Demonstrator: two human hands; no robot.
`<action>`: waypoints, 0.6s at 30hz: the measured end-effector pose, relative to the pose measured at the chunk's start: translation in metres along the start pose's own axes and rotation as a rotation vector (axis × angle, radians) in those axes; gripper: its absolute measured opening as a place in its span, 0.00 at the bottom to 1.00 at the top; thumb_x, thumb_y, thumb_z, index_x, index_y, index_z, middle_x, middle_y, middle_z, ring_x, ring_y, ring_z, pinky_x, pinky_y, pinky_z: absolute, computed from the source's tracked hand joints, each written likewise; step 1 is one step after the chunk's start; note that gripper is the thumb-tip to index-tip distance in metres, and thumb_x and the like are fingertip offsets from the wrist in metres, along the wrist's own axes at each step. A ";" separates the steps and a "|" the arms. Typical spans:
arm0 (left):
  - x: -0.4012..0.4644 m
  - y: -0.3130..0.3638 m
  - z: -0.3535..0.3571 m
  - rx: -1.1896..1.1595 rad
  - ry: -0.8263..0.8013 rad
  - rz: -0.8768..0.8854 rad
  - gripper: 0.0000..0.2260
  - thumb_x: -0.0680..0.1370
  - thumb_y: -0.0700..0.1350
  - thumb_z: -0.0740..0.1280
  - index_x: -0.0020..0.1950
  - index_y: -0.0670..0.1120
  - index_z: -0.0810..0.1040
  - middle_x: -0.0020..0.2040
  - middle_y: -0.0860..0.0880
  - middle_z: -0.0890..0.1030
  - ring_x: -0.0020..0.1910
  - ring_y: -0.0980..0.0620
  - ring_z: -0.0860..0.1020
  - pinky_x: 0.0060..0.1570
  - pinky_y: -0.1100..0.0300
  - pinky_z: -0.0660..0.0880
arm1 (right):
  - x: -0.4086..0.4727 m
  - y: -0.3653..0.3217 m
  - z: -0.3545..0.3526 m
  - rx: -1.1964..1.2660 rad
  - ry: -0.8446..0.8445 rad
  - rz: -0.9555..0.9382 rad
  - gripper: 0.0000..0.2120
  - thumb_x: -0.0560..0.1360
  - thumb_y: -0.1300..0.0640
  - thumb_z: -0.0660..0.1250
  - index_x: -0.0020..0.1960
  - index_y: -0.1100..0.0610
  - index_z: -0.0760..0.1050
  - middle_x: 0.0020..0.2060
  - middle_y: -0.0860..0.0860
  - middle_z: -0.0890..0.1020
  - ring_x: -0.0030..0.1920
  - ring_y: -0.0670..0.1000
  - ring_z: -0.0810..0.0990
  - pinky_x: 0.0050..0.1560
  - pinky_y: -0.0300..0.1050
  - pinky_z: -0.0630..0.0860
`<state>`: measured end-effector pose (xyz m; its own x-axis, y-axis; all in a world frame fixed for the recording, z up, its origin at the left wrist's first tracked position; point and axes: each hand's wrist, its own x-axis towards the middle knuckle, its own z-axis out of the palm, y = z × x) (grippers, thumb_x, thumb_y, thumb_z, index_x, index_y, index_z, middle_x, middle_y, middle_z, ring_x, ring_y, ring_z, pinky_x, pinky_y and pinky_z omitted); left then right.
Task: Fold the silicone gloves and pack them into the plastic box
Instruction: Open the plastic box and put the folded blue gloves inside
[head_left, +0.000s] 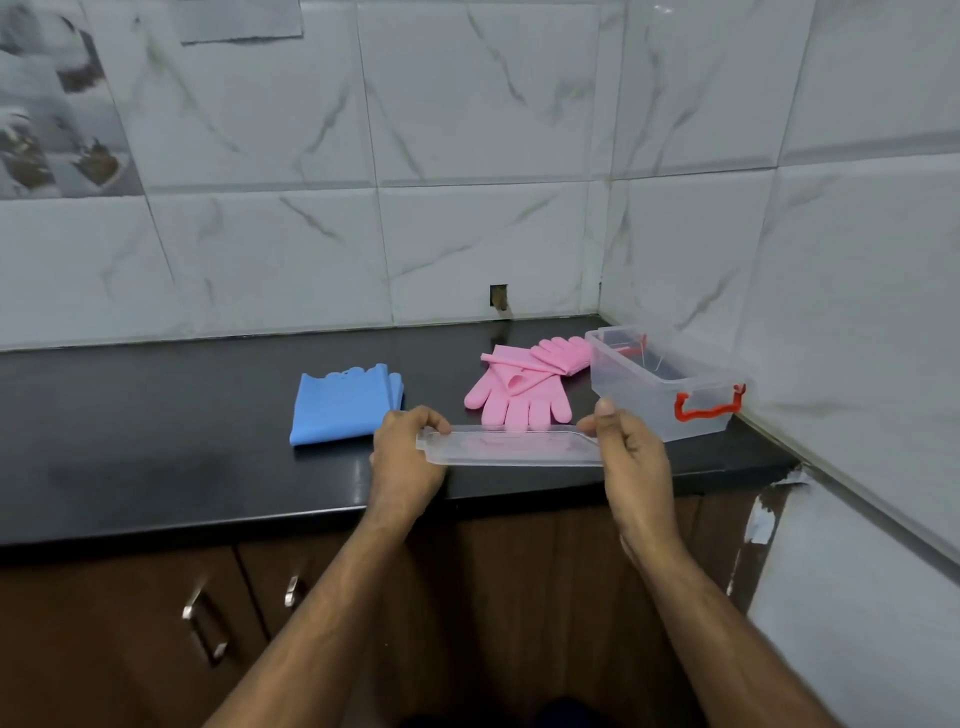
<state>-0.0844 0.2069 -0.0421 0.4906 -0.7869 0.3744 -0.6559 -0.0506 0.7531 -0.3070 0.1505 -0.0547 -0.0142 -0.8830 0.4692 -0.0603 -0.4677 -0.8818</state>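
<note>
Two pink silicone gloves (519, 387) lie crossed on the black counter (156, 415), fingers pointing toward me and to the right. Beside them on the right stands the clear plastic box (670, 387) with red latches, its top uncovered. I hold its clear lid (511, 446) flat just above the counter's front edge, in front of the gloves. My left hand (405, 460) grips the lid's left end and my right hand (631, 457) grips its right end.
A folded blue silicone item (343, 402) lies left of the pink gloves. Tiled walls close off the back and right side of the counter. Brown cabinet doors with metal handles (205, 626) sit under the counter.
</note>
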 end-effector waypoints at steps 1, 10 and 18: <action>-0.001 -0.001 -0.001 0.039 -0.028 0.014 0.10 0.72 0.35 0.68 0.47 0.49 0.82 0.54 0.45 0.77 0.52 0.43 0.78 0.58 0.45 0.76 | -0.002 0.002 0.000 -0.033 -0.011 -0.010 0.27 0.77 0.30 0.54 0.45 0.49 0.82 0.44 0.43 0.83 0.51 0.38 0.78 0.47 0.33 0.68; 0.018 -0.020 -0.038 0.170 -0.416 0.061 0.24 0.82 0.31 0.60 0.64 0.56 0.83 0.80 0.47 0.63 0.79 0.50 0.64 0.74 0.60 0.62 | -0.008 0.017 -0.004 -0.263 -0.042 -0.265 0.30 0.80 0.31 0.50 0.48 0.54 0.79 0.43 0.45 0.79 0.47 0.41 0.78 0.42 0.28 0.72; 0.007 -0.022 -0.033 -0.021 -0.329 0.139 0.21 0.78 0.36 0.56 0.57 0.49 0.87 0.74 0.51 0.73 0.74 0.56 0.69 0.73 0.59 0.64 | -0.010 0.031 0.000 -0.318 -0.003 -0.331 0.23 0.84 0.43 0.53 0.47 0.58 0.78 0.43 0.48 0.78 0.46 0.42 0.78 0.40 0.29 0.72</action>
<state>-0.0475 0.2229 -0.0378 0.1846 -0.9413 0.2827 -0.6896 0.0809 0.7197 -0.3082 0.1451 -0.0870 0.0603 -0.6885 0.7227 -0.3646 -0.6892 -0.6261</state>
